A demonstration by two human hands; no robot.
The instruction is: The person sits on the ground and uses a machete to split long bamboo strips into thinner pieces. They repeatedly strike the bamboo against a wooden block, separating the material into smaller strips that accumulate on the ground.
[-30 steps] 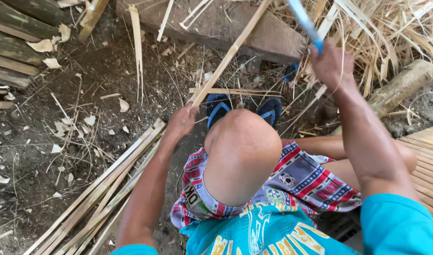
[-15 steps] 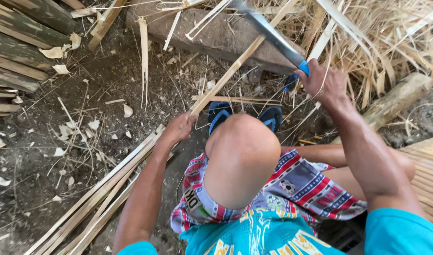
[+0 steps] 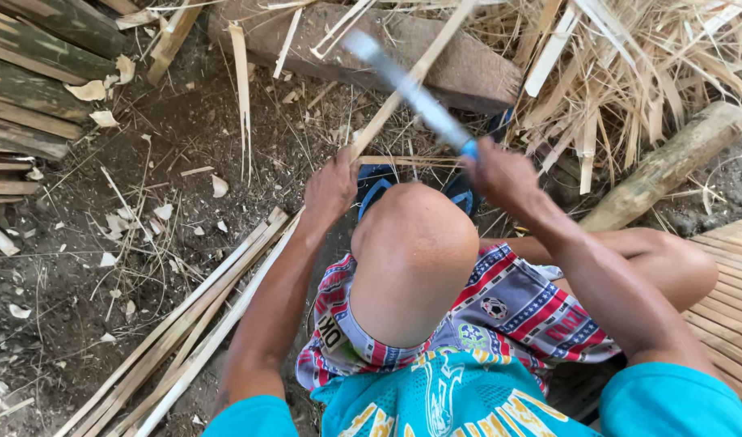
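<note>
I sit low with my bare knee (image 3: 414, 259) up in the middle, and the brown dirt ground (image 3: 88, 267) spreads out to my left. Far ahead of me lies a big flat brown wooden block (image 3: 468, 69). To the far right there is a large heap of dry pale straw-like shavings (image 3: 654, 57), and a thick round greenish log (image 3: 666, 166) lies slanted beside it. On the far left, dark old split bamboo poles (image 3: 31, 89) are stacked. Near my left side, a bundle of long pale thin bamboo strips (image 3: 185, 324) lies flat on the ground, running from near left up toward my knee. At the near right edge I see a mat of flat woven slats (image 3: 731, 307). My blue sandals (image 3: 376, 184) peek out just past my knee.

My left hand (image 3: 330, 188) is closed tight around the low end of one long pale bamboo stick (image 3: 407, 85). The stick slants up and away to the right, over the wooden block. My right hand (image 3: 504, 174) is wrapped tight around the blue handle of a long grey metal knife (image 3: 407, 85). The blade is blurry and points up to the left. It crosses the stick above my hands, but I cannot tell if it touches it. Small pale wood chips (image 3: 164, 212) lie scattered on the dirt.
</note>
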